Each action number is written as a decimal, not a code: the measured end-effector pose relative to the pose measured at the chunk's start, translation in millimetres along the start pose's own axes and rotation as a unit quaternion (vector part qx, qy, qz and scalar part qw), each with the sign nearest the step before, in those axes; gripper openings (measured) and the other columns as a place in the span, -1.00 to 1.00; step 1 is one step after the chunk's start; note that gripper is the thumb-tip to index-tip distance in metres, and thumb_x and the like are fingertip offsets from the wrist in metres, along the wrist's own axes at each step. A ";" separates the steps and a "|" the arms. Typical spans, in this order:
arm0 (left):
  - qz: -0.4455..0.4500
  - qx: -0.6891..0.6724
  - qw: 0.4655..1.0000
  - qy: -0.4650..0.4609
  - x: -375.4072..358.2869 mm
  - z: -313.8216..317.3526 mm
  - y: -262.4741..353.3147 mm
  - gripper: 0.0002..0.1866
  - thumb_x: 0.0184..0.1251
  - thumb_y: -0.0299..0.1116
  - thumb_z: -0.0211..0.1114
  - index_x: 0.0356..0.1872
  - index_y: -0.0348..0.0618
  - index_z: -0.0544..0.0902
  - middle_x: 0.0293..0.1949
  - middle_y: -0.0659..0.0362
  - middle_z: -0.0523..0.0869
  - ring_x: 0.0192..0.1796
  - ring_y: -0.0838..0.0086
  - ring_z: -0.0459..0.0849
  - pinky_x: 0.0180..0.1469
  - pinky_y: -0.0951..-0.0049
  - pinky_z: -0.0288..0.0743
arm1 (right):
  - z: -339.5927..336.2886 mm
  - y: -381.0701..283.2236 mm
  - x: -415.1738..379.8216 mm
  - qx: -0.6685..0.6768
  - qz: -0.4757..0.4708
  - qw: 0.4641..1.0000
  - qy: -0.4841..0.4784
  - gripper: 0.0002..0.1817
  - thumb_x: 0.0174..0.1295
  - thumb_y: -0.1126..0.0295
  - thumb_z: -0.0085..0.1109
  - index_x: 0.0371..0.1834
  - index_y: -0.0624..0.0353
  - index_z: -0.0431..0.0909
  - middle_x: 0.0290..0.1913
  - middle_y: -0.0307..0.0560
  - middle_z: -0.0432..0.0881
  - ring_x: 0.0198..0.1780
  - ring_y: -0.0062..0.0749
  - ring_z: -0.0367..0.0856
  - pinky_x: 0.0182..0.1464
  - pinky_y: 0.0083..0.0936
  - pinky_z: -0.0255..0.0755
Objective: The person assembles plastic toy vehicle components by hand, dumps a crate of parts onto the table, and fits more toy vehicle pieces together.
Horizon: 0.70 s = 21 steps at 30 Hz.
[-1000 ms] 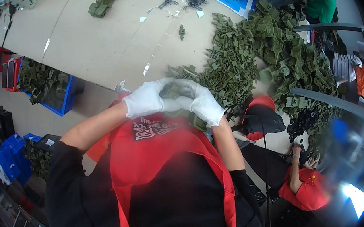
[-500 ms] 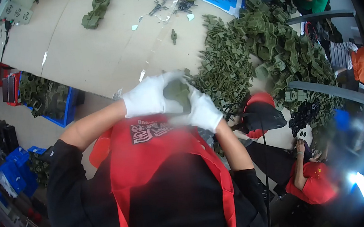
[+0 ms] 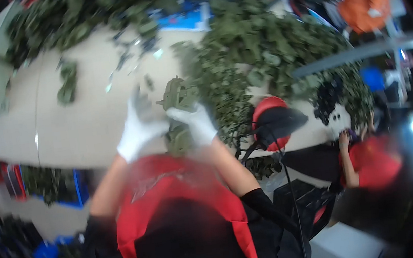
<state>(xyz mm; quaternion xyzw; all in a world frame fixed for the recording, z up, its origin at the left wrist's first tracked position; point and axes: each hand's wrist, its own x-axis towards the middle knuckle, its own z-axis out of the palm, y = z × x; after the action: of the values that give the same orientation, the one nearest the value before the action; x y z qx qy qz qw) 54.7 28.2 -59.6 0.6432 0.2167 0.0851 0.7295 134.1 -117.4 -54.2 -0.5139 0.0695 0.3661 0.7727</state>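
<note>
A green plastic piece (image 3: 178, 94) with a long body stands out in front of me, and my gloved right hand (image 3: 195, 122) is closed on its near part. My gloved left hand (image 3: 140, 126) is to the left of the piece, apart from it, with fingers spread and nothing in them. Another green part (image 3: 179, 141) shows between my hands, close to the apron. Motion blurs the fingertips of both hands.
Heaps of small green parts (image 3: 228, 96) and larger ones (image 3: 268, 45) cover the table's right. A red and black cap (image 3: 271, 121) is beside them. A person in red (image 3: 373, 163) is at the right. A blue bin (image 3: 78, 187) stands lower left.
The view has turned and shifted. My hands have moved apart, my left hand has opened and come off the green piece, and more of that piece now shows.
</note>
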 end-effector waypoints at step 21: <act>-0.302 -0.001 0.953 -0.010 21.0 -24.8 -109.3 -0.29 0.25 -0.23 0.39 0.39 -0.12 0.30 0.09 0.02 0.60 0.00 0.37 0.63 -0.05 0.32 0.54 | -334.6 -205.8 -17.1 0.205 -0.377 0.766 0.478 -0.72 0.11 0.35 0.27 -0.10 0.17 0.57 -0.21 -0.05 0.63 -0.23 -0.19 0.65 -0.10 -0.21 0.59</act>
<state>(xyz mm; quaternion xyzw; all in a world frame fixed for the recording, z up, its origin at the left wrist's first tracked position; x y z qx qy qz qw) 45.9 41.8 -172.5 0.5479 0.3936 -0.1458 0.7237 342.8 -450.6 -47.6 -0.4364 0.3042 -0.2708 0.8023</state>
